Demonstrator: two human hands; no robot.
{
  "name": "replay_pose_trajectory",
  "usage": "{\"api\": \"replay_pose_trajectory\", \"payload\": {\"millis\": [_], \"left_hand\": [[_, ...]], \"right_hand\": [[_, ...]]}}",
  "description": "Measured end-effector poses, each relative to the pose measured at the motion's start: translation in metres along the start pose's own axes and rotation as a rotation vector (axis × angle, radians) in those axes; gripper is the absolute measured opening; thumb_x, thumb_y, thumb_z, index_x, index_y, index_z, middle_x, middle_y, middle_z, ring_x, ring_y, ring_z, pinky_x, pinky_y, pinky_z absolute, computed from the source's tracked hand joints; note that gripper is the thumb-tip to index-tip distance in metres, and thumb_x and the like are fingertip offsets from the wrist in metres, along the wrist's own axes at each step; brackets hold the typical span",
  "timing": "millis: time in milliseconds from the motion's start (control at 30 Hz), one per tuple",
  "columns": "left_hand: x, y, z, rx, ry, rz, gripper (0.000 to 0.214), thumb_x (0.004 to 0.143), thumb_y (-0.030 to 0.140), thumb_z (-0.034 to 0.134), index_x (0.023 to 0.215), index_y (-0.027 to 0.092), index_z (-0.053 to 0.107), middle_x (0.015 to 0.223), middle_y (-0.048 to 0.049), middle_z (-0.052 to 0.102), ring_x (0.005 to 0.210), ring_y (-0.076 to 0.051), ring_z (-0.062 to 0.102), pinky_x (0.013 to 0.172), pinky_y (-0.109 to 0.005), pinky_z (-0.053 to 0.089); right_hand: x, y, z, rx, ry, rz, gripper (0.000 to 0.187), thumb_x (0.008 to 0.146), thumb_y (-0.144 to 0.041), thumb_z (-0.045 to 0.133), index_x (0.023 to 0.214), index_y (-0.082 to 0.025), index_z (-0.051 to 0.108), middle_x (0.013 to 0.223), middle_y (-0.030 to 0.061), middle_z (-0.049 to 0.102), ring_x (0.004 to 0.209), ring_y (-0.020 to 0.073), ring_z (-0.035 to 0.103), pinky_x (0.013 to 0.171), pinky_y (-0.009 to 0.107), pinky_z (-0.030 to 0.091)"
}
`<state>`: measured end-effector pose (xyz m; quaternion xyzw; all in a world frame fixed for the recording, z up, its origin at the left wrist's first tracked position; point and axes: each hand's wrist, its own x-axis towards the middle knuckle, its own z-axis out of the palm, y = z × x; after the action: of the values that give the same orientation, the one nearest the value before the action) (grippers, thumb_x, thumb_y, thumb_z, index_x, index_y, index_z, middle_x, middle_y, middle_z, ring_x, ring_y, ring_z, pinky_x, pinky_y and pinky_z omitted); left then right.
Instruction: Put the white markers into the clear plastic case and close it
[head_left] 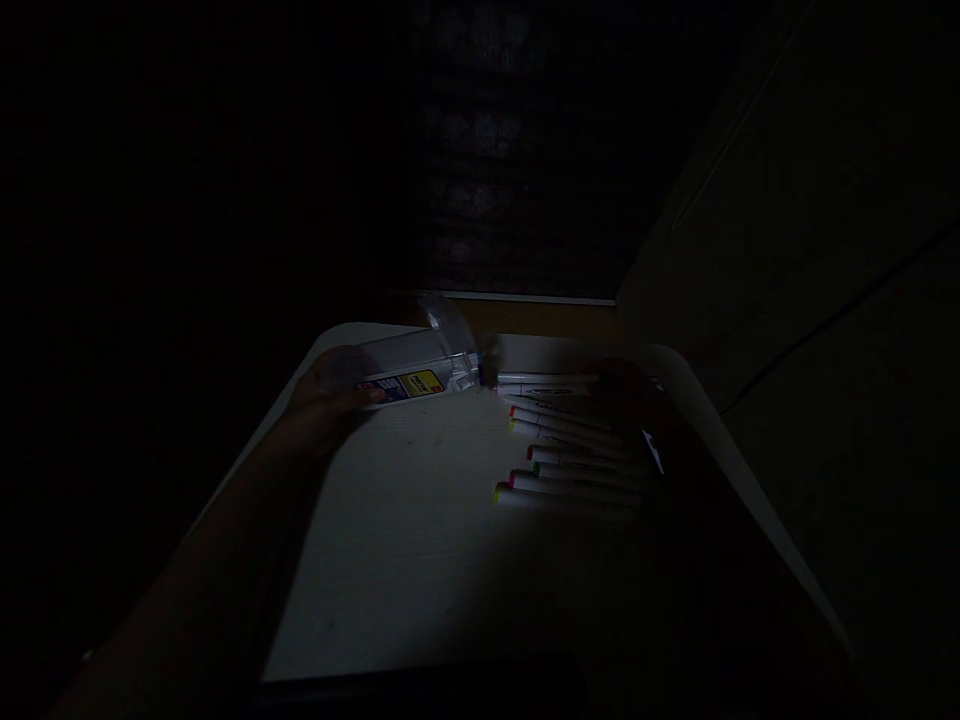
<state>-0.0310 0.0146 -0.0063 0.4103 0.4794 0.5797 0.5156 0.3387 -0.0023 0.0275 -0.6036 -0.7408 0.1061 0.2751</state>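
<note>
Clear plastic box in my left hand, its mouth facing the markers

I grip the box by its left end, my left thumb along its lower front edge and the rest of the hand wrapped behind. It is above the far left part of the white table. Its long axis runs left to right, the right end tilted slightly toward the far edge. That end is the mouth; a clear flap stands up from it, bent back. Specks of blue and purple show just at the mouth, but I cannot tell what they belong to.

My right hand is in deep shadow at the right end of the uppermost marker. I cannot tell whether my fingers are closed on it. That marker points leftward at the mouth, nearly level with the table's far edge. The others lie below it in a loose row, roughly parallel, their left ends pointing toward the box side; orange, yellow, red, green and pink show on those ends.

A label on the box's front has a yellow panel beside a dark blue one, with a little red; its lettering is too dim to read surely. Dark script runs along the second marker, illegible too.
</note>
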Motion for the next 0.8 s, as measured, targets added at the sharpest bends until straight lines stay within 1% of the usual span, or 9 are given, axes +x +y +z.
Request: {"api": "replay_pose_trajectory", "payload": {"millis": [100,233,333,500,567,633,667,733,800], "left_hand": [[0.001,-0.002,-0.001,0.005,-0.007,-0.008,0.062,0.044,0.012,0.087,0.1,0.02,0.061,0.081,0.0005,0.066,0.079,-0.016,0.064,0.067,-0.023,0.055],[0.003,-0.005,-0.003,0.008,0.022,0.04,0.064,0.042,0.008,0.086,0.1,0.021,0.061,0.084,0.0025,0.065,0.077,-0.013,0.063,0.067,-0.022,0.054],[0.003,-0.004,-0.003,0.012,-0.001,0.035,0.063,0.043,0.01,0.086,0.1,0.02,0.06,0.086,0.0008,0.066,0.077,-0.014,0.063,0.067,-0.023,0.054],[0.001,-0.002,-0.001,0.042,0.011,0.039,0.062,0.04,0.007,0.086,0.095,0.019,0.06,0.089,0.0015,0.064,0.077,-0.013,0.061,0.066,-0.022,0.053],[0.001,-0.002,0.0,0.05,0.008,0.029,0.062,0.037,0.005,0.085,0.092,0.019,0.06,0.089,0.002,0.063,0.077,-0.013,0.06,0.066,-0.022,0.052],[0.002,-0.002,0.0,0.062,0.004,0.025,0.065,0.034,0.002,0.084,0.091,0.019,0.06,0.089,0.002,0.063,0.078,-0.014,0.06,0.067,-0.023,0.051],[0.003,-0.002,0.0,0.067,0.004,0.026,0.065,0.033,0.0,0.083,0.092,0.019,0.06,0.088,0.0022,0.063,0.078,-0.014,0.06,0.067,-0.024,0.051],[0.004,-0.002,0.0,0.079,0.001,0.031,0.064,0.035,0.0,0.082,0.091,0.019,0.06,0.087,0.0021,0.062,0.078,-0.014,0.059,0.067,-0.025,0.05],[0.005,-0.001,0.0,0.085,-0.008,0.031,0.063,0.035,0.001,0.082,0.091,0.019,0.059,0.086,0.0019,0.062,0.078,-0.015,0.058,0.067,-0.025,0.05]], "right_hand": [[0.002,0.001,0.004,-0.034,-0.04,-0.026,0.034,0.092,-0.036,0.055,0.12,-0.018,0.057,0.121,0.0083,0.059,0.102,0.0193,0.06,0.086,0.041,0.053],[0.003,0.0,0.009,-0.08,-0.07,-0.073,0.033,0.092,-0.036,0.055,0.12,-0.019,0.057,0.122,0.0083,0.059,0.103,0.0192,0.06,0.087,0.041,0.053],[0.002,-0.002,0.015,-0.115,-0.083,-0.113,0.033,0.092,-0.036,0.055,0.119,-0.019,0.057,0.122,0.0082,0.059,0.103,0.0192,0.06,0.087,0.04,0.053],[-0.004,-0.012,0.035,-0.179,-0.107,-0.169,0.033,0.092,-0.036,0.055,0.121,-0.02,0.056,0.126,0.0084,0.057,0.107,0.02,0.059,0.091,0.043,0.051],[-0.008,-0.019,0.045,-0.202,-0.128,-0.194,0.039,0.092,-0.037,0.054,0.127,-0.019,0.053,0.133,0.0108,0.054,0.117,0.0235,0.055,0.097,0.047,0.047],[-0.013,-0.026,0.053,-0.226,-0.16,-0.219,0.048,0.093,-0.038,0.052,0.133,-0.014,0.048,0.139,0.017,0.049,0.129,0.0296,0.046,0.105,0.052,0.039],[-0.015,-0.029,0.055,-0.236,-0.178,-0.229,0.051,0.093,-0.039,0.05,0.135,-0.011,0.046,0.142,0.0199,0.047,0.133,0.0322,0.042,0.108,0.054,0.036],[-0.018,-0.033,0.055,-0.258,-0.212,-0.251,0.055,0.093,-0.041,0.049,0.137,-0.008,0.044,0.145,0.0226,0.044,0.138,0.0347,0.036,0.11,0.055,0.031],[-0.02,-0.034,0.052,-0.279,-0.244,-0.269,0.057,0.093,-0.042,0.048,0.137,-0.008,0.043,0.146,0.0228,0.042,0.139,0.0348,0.034,0.11,0.056,0.031]]}}
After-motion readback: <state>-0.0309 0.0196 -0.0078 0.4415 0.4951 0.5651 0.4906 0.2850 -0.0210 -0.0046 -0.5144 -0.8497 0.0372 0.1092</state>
